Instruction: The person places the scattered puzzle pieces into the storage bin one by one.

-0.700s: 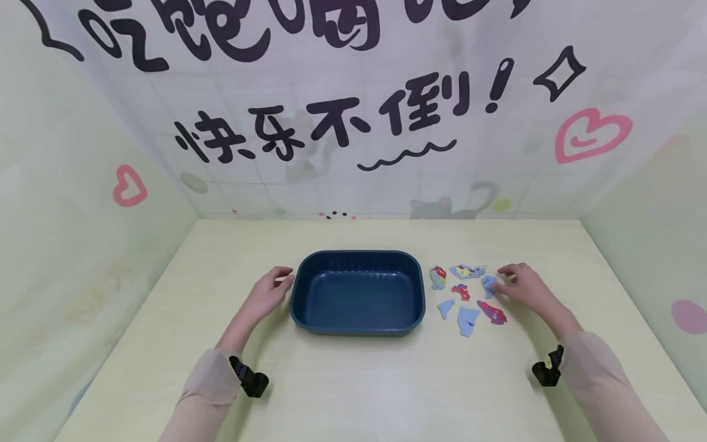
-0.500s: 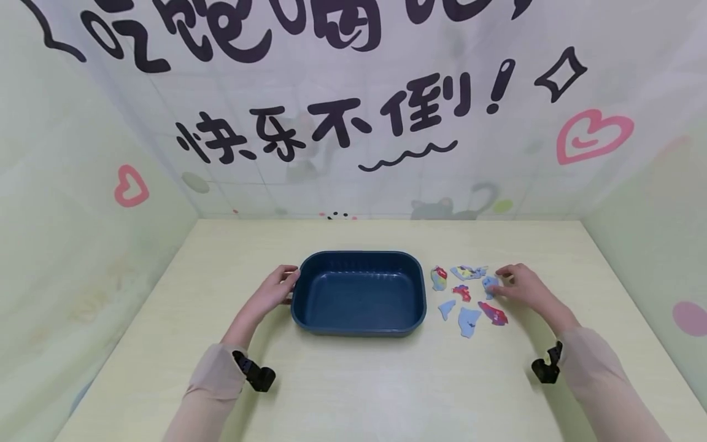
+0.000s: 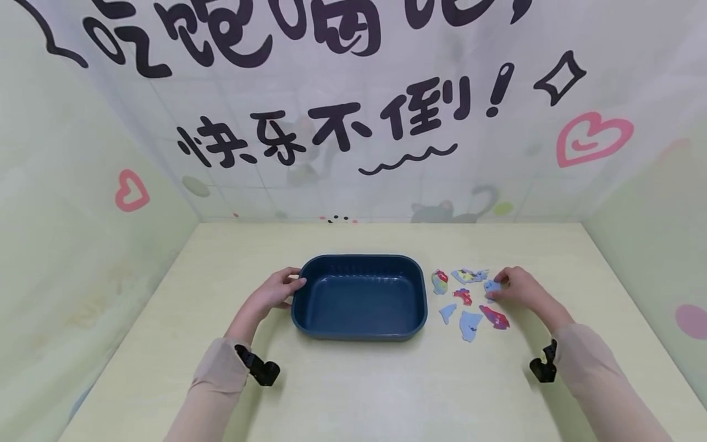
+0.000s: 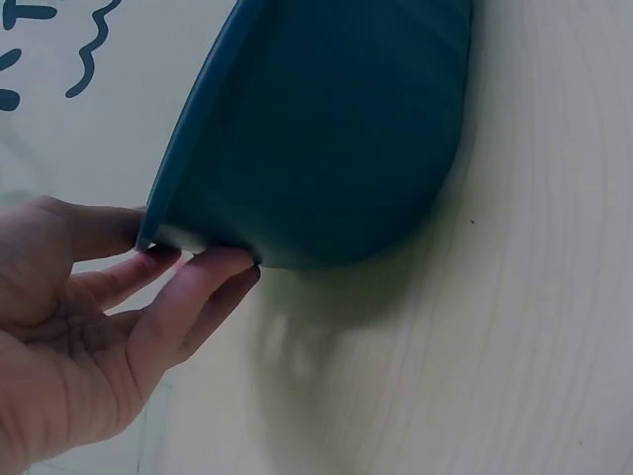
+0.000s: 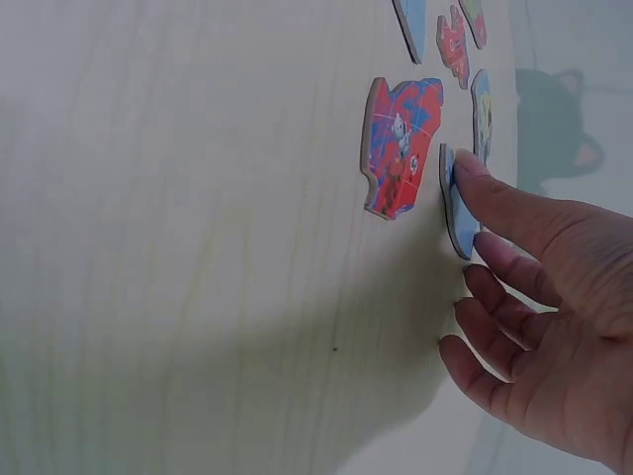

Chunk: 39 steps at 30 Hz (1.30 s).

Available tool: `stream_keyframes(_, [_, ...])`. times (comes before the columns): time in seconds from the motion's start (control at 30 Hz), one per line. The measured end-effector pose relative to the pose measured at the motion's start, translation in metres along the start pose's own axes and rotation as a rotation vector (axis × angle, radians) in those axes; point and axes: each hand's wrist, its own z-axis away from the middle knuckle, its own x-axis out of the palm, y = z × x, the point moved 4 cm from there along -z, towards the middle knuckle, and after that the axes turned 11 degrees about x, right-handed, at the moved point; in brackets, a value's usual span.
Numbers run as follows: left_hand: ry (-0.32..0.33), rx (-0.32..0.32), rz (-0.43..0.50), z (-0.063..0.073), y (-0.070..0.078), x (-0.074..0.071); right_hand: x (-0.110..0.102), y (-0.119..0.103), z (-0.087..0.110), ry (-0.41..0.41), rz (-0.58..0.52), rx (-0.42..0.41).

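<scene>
A dark blue rectangular plastic tub (image 3: 359,307) stands on the table, its inside bare. My left hand (image 3: 270,292) grips its left rim, with the thumb over the edge; in the left wrist view the fingers (image 4: 203,287) lie along the outer wall (image 4: 316,158). To the tub's right, my right hand (image 3: 521,288) pinches a light blue puzzle piece (image 5: 455,213) at its edge, thumb on the printed face and index finger at the edge. That piece is low at the tabletop. The other fingers of this hand are loosely bent.
Several more irregular puzzle pieces lie flat beside the tub: a red and purple one (image 3: 494,317), a plain blue one (image 3: 470,325), a small blue one (image 3: 447,313), a small red one (image 3: 463,297). A printed cloth wall (image 3: 353,190) rises behind the table (image 3: 353,393).
My left hand has moved right onto the tub's rim and taken hold of it. The right hand's thumb and index finger have drawn together on the light blue puzzle piece.
</scene>
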Motion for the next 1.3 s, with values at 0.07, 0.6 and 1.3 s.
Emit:
stream_keyframes(0.07, [-0.011, -0.019, 0.023, 0.002, -0.002, -0.001, 0.0, -0.001, -0.001, -0.019, 0.008, 0.022])
stream_keyframes(0.6, [-0.013, -0.077, 0.094, 0.003, -0.004, -0.002, -0.006, -0.022, 0.004, -0.12, 0.014, -0.044])
stream_keyframes(1.3, [0.027, -0.11, 0.098, 0.005, -0.003, -0.001, -0.022, -0.045, 0.027, -0.187, -0.171, -0.066])
